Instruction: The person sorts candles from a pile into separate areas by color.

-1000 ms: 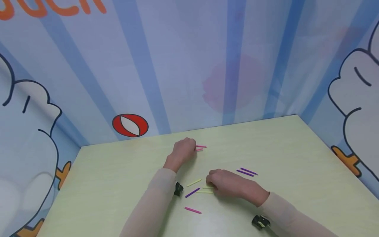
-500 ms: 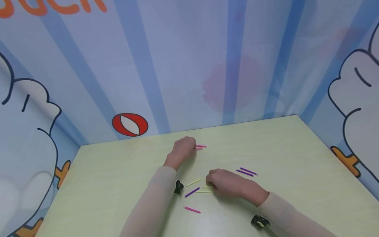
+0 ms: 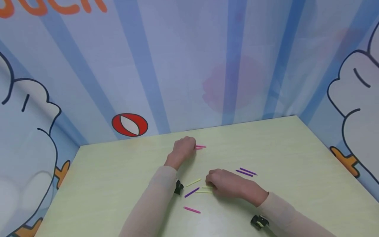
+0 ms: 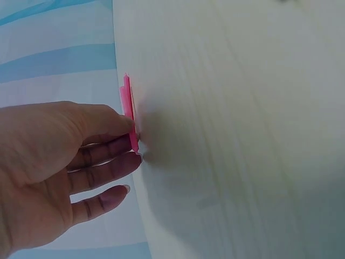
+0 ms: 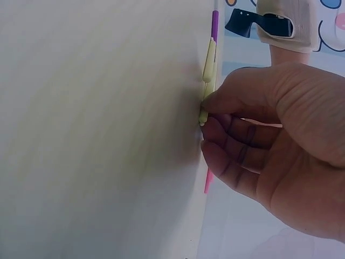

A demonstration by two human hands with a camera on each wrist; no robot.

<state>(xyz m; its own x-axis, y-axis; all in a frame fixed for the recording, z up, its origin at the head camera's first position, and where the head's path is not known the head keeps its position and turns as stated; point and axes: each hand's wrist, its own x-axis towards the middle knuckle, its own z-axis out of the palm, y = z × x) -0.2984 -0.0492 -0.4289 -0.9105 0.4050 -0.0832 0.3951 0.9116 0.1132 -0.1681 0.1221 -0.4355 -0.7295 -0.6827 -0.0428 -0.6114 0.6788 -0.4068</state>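
Note:
In the head view my left hand (image 3: 183,148) is at the far part of the table, pinching a slim pink candle (image 4: 133,137) between thumb and fingertips. A second pink candle (image 3: 201,146) lies right beside it. My right hand (image 3: 226,182) is nearer, its thumb and fingertips pinching a pale yellow candle (image 5: 204,115) at the tabletop. Another yellow candle (image 3: 204,192) lies close to that hand, partly covered by it. A third yellow candle (image 3: 193,182) and a purple candle (image 3: 191,192) lie just to the left. The fingertips of both hands are hidden in the head view.
Two purple candles (image 3: 247,172) lie side by side beyond my right hand. One pink candle (image 3: 192,210) lies toward the front of the pale table (image 3: 124,184). Printed walls stand behind and at both sides. A black wrist camera (image 3: 259,222) sits under the right sleeve.
The lower pink candle at my left hand has swung up slightly, closer to and more in line with the one beside it. My right hand stays nearly still.

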